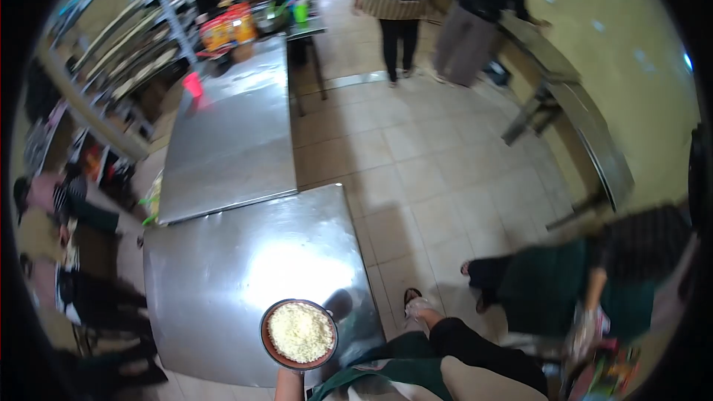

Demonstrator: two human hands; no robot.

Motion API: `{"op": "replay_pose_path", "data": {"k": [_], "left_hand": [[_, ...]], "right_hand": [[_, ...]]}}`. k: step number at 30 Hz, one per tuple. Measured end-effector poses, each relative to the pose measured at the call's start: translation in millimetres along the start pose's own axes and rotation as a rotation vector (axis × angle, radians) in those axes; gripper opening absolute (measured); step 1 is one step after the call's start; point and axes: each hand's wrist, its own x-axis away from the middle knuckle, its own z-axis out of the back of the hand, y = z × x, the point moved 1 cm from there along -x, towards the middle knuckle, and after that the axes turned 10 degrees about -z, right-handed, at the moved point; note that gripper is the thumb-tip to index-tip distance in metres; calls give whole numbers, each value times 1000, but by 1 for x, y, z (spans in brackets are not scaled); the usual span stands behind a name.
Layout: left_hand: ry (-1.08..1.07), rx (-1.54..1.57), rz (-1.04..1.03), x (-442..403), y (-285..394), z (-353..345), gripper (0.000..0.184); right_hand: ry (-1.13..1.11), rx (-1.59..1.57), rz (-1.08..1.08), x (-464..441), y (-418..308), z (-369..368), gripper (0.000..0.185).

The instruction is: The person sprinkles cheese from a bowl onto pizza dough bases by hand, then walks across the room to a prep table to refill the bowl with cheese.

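Note:
A round brown bowl [263,341] filled with pale, finely chopped or grated food [299,333] is at the near edge of a shiny metal table [215,282]. My left hand [290,384] comes up from the bottom of the view and holds the bowl at its near side. Most of its fingers are hidden beneath the bowl. Whether the bowl's base touches the table cannot be made out. My right hand is out of view.
A second metal table [230,134] adjoins this one, carrying a pink cup [193,85] and orange packets [229,27]. Wooden benches [594,137] line the right wall. One person [549,289] is close on my right; others stand at the left and far end.

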Motion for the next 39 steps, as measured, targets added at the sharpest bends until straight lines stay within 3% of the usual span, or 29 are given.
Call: {"op": "replay_pose_path", "data": {"k": [1,3,4,6,9,12,14,15,16,18,20,22,24,28,30,32,34,36,38,39], "left_hand": [[-5,60,-13,-6,-17,-1,67],[-1,179,-13,-16,-60,-5,69],[13,240,-1,-20,-82,-9,71],[40,364,60,-26,-98,-25,71],[-45,428,127,-43,-150,-80,70],[-198,395,150,-65,-164,-115,71],[-145,457,178,-77,-173,-135,70],[-137,397,140,-84,-174,-131,69],[-144,402,141,-93,-175,-127,69],[-124,373,111,-110,-174,-125,67],[-89,329,80,-127,-171,-125,66],[-64,282,48,-147,-168,-130,64],[-42,241,28,-170,-164,-135,63],[-17,158,30,-246,-148,-157,60],[-22,113,46,-298,-136,-176,58],[-59,68,77,-360,-120,-208,57],[-94,34,120,-420,-105,-248,55],[-136,-10,157,-485,-95,-292,54],[-166,-43,186,-547,-91,-334,53],[-173,-56,201,-575,-90,-354,52]], "right_hand": [[-13,33,57,-9,23,-5,30],[229,-163,396,-24,72,-16,26],[189,-169,430,-26,95,-19,26],[-113,-393,-177,-45,115,-17,31],[32,-60,-143,-21,172,49,30],[122,-182,-171,-31,241,56,26],[83,-278,-123,-31,271,72,20],[94,-276,-126,-31,273,87,20],[49,40,-25,-35,275,104,19],[6,366,76,-49,278,120,18],[206,182,168,-78,272,135,22],[137,-213,196,-145,274,122,27],[-76,-208,-76,-122,194,237,33],[-4,-227,66,-181,176,308,34],[-165,-359,-5,-256,219,286,41],[-162,-359,-240,-235,230,352,45],[-74,-304,-374,-232,273,369,41],[-184,-267,-358,-235,323,390,43],[51,-76,-84,-206,364,413,45],[-81,42,-105,-238,421,371,51]]}}
